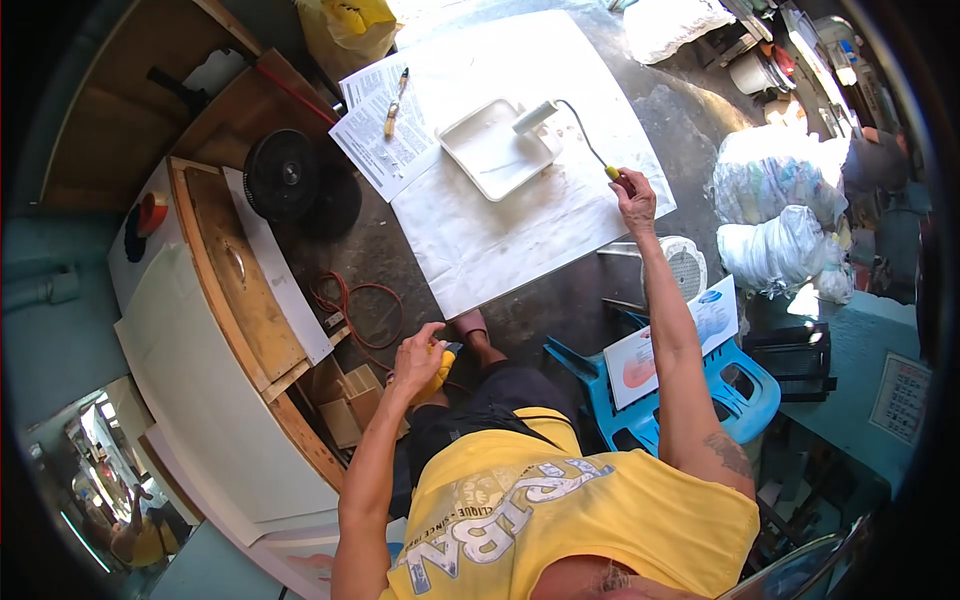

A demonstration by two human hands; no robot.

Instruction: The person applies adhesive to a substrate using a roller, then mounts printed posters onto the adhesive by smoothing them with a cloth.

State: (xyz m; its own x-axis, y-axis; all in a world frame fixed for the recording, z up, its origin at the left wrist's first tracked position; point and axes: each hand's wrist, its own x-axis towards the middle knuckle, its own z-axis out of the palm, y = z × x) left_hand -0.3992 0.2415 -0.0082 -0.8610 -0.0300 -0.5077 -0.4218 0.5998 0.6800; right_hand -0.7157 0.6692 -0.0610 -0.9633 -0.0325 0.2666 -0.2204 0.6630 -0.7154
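Note:
My right hand is closed round the yellow-green handle of a paint roller, off the right side of the white-covered surface. The roller's thin wire frame curves away to a pale roller sleeve, which overlaps the far right rim of a white paint tray. Low at my left knee, my left hand has its fingers bent over a bunched yellow thing with a dark tip; its kind I cannot tell. A paintbrush lies on printed sheets left of the tray.
A white sheet covers the work surface. To the left stand a black fan, an orange cord and a white cabinet with a wooden edge. A blue plastic chair and wrapped white bundles are at the right.

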